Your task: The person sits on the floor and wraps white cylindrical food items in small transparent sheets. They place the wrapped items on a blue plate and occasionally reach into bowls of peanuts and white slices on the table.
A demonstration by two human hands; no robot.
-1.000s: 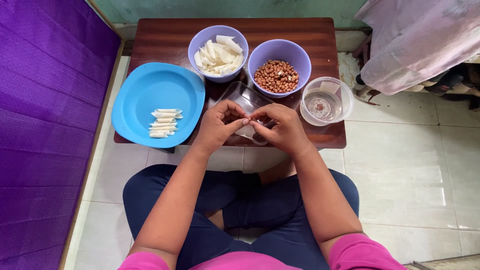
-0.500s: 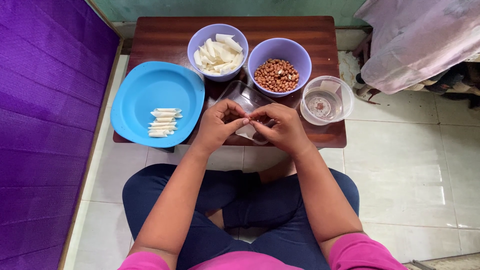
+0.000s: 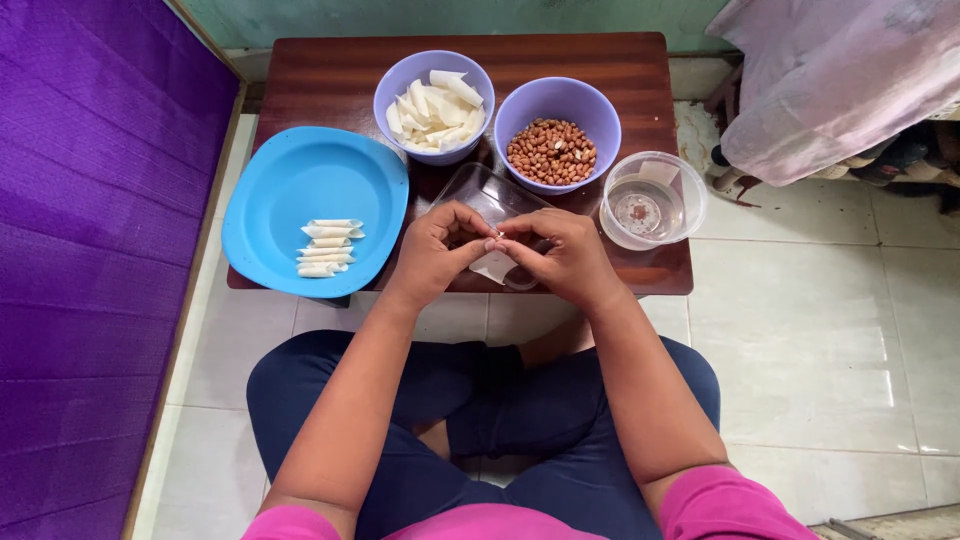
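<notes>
Over the near edge of the wooden worktop (image 3: 330, 85), both hands meet on one white wrapper (image 3: 494, 266).
Left hand (image 3: 437, 252) and right hand (image 3: 560, 257): fingers pinched together on the wrapper, above a clear tray (image 3: 480, 190). Blue plate (image 3: 300, 185) left holds finished rolls (image 3: 328, 248); peanut bowl (image 3: 556, 102) stands behind.

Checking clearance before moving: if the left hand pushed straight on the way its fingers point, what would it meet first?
The left hand points rightward at the right hand; their fingertips already meet over the small white wrapper piece, so it would press into those fingers first.
</notes>
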